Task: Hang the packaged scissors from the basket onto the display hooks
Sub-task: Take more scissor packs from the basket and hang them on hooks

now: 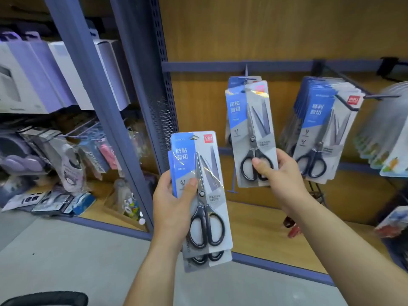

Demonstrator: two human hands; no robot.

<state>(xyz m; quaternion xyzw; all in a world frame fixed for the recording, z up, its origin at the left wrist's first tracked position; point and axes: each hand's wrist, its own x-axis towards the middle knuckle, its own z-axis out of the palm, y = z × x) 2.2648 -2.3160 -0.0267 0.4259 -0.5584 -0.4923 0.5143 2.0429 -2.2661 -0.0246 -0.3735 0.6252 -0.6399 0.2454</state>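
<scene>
Left hand (172, 202) gripping glossy stacked packs (198, 171), six o'clock, right hand (281, 173) pinching flat pack (254, 120) under wire hook (246, 72), two o'clock

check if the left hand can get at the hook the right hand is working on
Likely not yet. The left hand grips a stack of scissor packs, and the right hand holds another pack in front of that hook. Nothing else stands between.
</scene>
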